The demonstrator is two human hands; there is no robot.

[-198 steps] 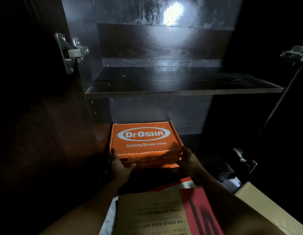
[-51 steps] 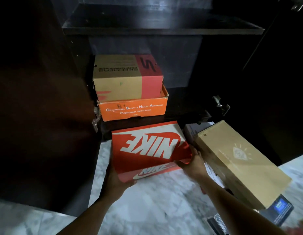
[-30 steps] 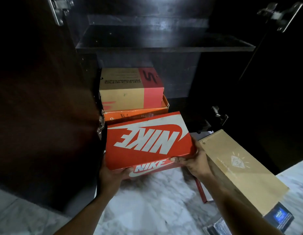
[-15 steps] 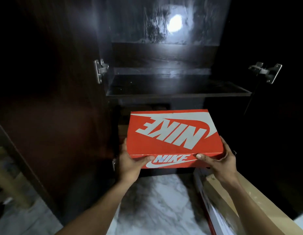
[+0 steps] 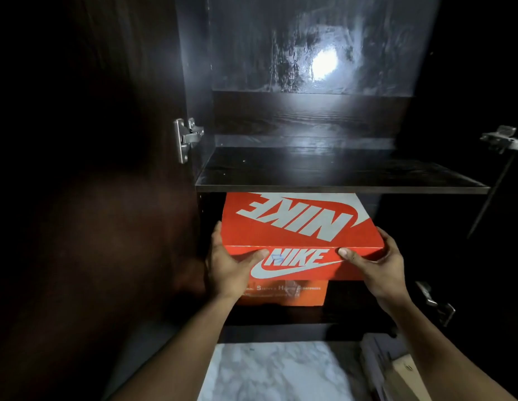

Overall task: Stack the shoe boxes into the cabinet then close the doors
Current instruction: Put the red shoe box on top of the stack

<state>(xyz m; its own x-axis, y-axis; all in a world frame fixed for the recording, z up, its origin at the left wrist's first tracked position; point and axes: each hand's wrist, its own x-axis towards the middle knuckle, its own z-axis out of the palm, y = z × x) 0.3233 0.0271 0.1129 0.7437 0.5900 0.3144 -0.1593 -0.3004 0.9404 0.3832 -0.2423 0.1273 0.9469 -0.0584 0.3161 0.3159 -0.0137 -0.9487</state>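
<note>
A red Nike shoe box (image 5: pixel 295 227) sits partly inside the lower compartment of the dark cabinet (image 5: pixel 338 186), just under the shelf. My left hand (image 5: pixel 228 267) grips its front left corner, thumb on the front face. My right hand (image 5: pixel 376 267) grips the front right corner the same way. Below it shows the front of the orange safety-shoe box (image 5: pixel 295 293). The tan and red box that lay on the orange one is hidden behind the Nike box.
The left door (image 5: pixel 92 198) stands open, with a metal hinge (image 5: pixel 186 138) at its edge. Another hinge (image 5: pixel 503 140) shows at the right. A tan box (image 5: pixel 405 374) lies on the marble floor (image 5: pixel 275 371) at the lower right.
Both hands lifted the Nike box off the floor and moved it forward into the cabinet, above the two stacked boxes. The view tilted upward.
</note>
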